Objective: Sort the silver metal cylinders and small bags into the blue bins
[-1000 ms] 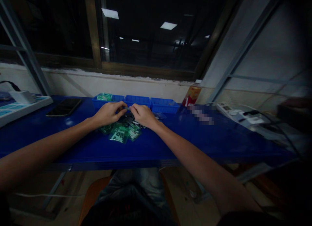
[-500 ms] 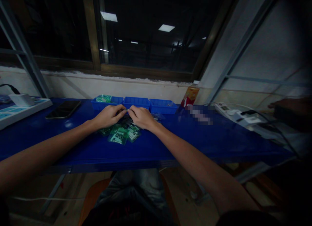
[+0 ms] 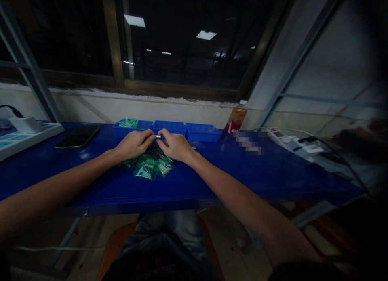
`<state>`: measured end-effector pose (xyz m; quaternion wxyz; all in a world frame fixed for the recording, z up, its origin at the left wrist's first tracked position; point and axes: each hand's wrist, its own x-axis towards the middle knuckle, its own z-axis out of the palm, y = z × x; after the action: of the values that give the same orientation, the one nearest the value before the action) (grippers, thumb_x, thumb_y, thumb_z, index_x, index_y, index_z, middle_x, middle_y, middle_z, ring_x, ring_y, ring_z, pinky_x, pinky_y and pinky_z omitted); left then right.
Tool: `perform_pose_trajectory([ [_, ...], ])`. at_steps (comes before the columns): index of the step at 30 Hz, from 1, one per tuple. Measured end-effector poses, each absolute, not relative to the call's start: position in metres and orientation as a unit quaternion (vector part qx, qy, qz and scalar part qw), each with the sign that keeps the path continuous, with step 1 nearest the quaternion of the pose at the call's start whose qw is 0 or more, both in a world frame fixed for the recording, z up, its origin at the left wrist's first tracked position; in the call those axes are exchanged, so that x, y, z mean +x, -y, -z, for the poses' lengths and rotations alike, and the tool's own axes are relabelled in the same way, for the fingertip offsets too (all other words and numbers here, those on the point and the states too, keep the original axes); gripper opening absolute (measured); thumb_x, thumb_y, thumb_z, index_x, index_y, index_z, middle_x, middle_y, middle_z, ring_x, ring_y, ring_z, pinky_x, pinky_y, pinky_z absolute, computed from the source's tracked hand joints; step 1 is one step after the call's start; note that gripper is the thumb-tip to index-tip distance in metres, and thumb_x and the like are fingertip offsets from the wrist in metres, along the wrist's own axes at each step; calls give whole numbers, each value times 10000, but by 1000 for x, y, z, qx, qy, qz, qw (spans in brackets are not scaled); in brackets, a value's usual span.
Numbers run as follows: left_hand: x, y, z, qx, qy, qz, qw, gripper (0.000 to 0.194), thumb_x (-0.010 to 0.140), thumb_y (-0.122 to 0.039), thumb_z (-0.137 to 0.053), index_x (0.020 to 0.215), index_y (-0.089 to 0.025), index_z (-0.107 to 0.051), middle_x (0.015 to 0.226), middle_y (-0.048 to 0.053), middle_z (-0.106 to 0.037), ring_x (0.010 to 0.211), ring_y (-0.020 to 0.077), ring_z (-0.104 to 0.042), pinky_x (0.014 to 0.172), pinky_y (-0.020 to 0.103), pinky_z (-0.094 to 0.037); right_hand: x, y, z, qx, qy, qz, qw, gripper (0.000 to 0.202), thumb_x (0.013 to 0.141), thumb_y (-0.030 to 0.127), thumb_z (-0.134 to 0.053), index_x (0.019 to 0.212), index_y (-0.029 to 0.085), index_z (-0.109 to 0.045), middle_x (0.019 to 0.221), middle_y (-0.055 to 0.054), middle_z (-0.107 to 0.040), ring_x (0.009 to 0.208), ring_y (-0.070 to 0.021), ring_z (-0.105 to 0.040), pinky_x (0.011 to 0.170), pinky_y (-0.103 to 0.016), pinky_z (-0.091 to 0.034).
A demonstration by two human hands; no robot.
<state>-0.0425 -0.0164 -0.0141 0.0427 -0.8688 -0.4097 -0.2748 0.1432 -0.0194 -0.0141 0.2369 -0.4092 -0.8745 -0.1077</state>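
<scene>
- no brand can be read anywhere; the bottle (image 3: 235,119) at the back of the counter (image 3: 188,180) has a red and orange front, its lettering too small and dim to make out.
- a pixelated patch (image 3: 248,143) lies just in front of the bottle, and whatever it covers is hidden.
- faint reddish marks show on the dark shirt (image 3: 148,265) at the bottom, too dark to read.
- the green packets (image 3: 147,168) carry pale shapes, with no legible writing.
- left hand (image 3: 135,143): reaches in from the left, back of the hand up, thumb and forefinger pinched narrowly on the left end of a small pale piece (image 3: 158,136).
- right hand (image 3: 176,146): comes in from the right, knuckles up, forefinger curved over the thumb with a narrow gap between them, at the piece's right end; whether it grips is unclear.
- both forearms slant inward and the fingertips nearly meet, so the small pale piece sits between them, above a dark heap (image 3: 156,152) of small parts.
- the green packets lie on the counter just in front of the heap.
- behind the hands stand three blue bins (image 3: 201,132) in a row, the left one holding green packets.
- a phone (image 3: 78,136) lies to the left, near a white power strip (image 3: 30,136).
</scene>
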Motion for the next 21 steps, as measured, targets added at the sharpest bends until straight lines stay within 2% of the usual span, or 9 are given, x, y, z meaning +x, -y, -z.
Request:
perform_pose_trajectory([
  [3,-42,16,14,-874,405,268,37,346,911,-337,-302,747,-149,-541,669,37,-606,616,136,-563,596,246,-389,143,19,14,-401,877,118,236,314,896,357,-305,1104,192,-473,886,-52,-659,752,-173,-579,619,-273,-304],
  [5,-42,17,13,-874,403,269,36,355,909,-340,-304,726,-149,-541,652,33,-601,601,131,-555,585,242,-384,143,19,14,-404,877,121,230,324,904,355,-276,1093,188,-480,913,-63,-659,758,-173,-580,625,-277,-310],
  [13,-43,14,13,-880,395,259,45,332,896,-345,-344,865,-148,-609,698,42,-644,595,137,-580,562,231,-384,140,23,12,-450,862,139,186,332,919,360,-243,1069,181,-479,903,-74,-671,779,-196,-611,625,-281,-328],
  [21,-43,15,16,-869,432,206,125,357,889,-326,-321,794,-177,-631,678,47,-663,602,170,-602,539,249,-371,136,27,14,-466,858,150,152,343,916,343,-235,1060,159,-487,910,-106,-674,796,-226,-618,662,-300,-351],
])
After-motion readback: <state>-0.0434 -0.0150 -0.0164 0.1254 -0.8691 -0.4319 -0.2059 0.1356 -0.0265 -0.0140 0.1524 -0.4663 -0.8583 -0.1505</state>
